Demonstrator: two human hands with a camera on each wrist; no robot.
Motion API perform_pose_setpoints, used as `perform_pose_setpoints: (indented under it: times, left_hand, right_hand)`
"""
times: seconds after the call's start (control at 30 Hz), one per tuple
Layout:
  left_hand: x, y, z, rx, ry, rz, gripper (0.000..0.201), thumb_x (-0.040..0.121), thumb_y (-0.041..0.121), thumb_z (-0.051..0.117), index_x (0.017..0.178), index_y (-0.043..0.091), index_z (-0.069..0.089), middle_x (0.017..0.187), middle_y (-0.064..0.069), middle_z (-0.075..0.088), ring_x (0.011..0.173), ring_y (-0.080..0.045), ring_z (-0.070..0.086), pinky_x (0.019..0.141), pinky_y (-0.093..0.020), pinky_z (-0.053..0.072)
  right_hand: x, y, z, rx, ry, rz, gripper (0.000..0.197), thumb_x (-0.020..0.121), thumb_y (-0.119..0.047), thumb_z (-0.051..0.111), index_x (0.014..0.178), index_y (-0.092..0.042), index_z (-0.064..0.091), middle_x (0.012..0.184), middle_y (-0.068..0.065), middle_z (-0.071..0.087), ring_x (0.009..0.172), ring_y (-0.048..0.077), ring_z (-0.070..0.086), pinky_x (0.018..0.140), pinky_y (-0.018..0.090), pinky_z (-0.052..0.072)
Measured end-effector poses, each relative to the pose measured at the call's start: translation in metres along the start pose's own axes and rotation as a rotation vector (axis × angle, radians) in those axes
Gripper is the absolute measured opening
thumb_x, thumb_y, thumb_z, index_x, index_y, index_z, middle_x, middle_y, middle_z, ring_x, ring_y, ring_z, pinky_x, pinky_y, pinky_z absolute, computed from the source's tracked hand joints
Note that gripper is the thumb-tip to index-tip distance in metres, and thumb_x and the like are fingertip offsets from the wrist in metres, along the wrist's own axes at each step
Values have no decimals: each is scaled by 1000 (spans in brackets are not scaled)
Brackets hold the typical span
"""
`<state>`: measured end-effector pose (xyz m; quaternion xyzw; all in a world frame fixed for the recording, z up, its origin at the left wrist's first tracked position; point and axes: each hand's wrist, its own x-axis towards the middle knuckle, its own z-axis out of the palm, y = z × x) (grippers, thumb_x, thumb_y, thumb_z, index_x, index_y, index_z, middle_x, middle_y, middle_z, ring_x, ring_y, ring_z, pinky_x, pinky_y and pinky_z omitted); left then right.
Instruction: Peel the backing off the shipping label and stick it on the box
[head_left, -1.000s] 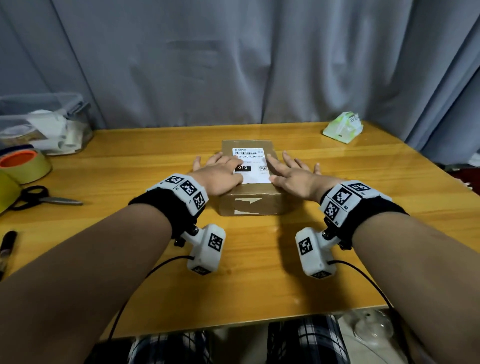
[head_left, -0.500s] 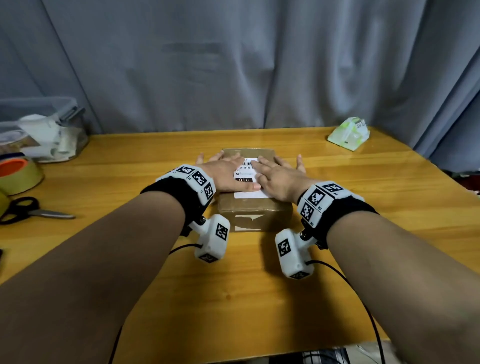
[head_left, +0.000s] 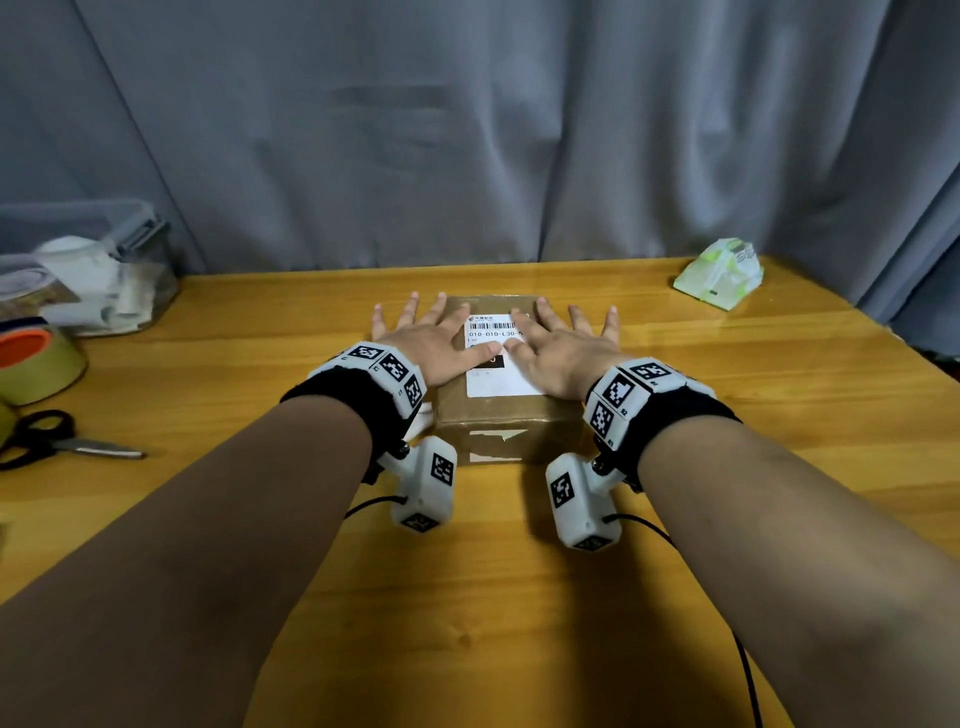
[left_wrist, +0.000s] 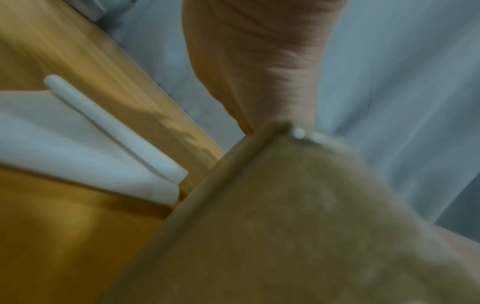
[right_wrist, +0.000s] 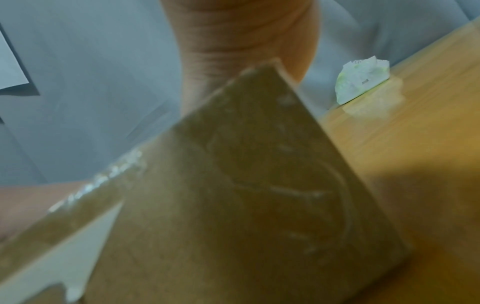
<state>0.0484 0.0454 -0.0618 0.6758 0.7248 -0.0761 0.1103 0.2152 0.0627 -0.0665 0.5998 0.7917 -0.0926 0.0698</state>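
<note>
On the shipping label (head_left: 493, 358) under my fingers, a barcode sits above "010-010-L30-", the rest covered by my right hand (head_left: 558, 348). The small header print and my wristbands' square markers stay unreadable.

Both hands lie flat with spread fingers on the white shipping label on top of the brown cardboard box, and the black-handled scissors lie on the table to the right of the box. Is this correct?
Not quite. The head view shows the black-handled scissors to the left of the brown cardboard box, not the right. The rest holds: left hand and right hand lie flat, fingers spread, on the white shipping label.
</note>
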Motion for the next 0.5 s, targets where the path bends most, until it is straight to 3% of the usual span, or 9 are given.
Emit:
perform_pose_setpoints:
  times: [0.17, 0.37, 0.5]
  left_hand:
    - [8, -5, -1, -42, -28, -52, 74, 78, 80, 10, 144, 49, -5, 159, 1, -14, 145, -29, -18, 112, -62, -11]
    - [1, -16, -7, 74, 7, -64, 60, 90, 65, 7, 146, 44, 2, 160, 2, -7, 146, -28, -15, 113, -61, -11]
    - [-7, -19, -19, -71, 151, -78, 60, 94, 58, 10, 149, 34, 9, 161, -1, -5, 147, -27, -10, 116, -57, -6]
  right_hand:
    - [12, -3, -4, 0, -17, 48, 55, 92, -59, 5, 145, -46, -5, 159, -7, -15, 146, 31, -13, 108, 66, -18]
    - [7, 7, -7, -62, 30, 70, 60, 93, -58, 7, 148, -36, 1, 160, -3, -10, 147, 29, -10, 110, 64, -16]
    - [-2, 9, -19, 13, 194, 35, 61, 95, -52, 15, 150, -26, 9, 161, 2, 5, 148, 28, 3, 115, 60, -9]
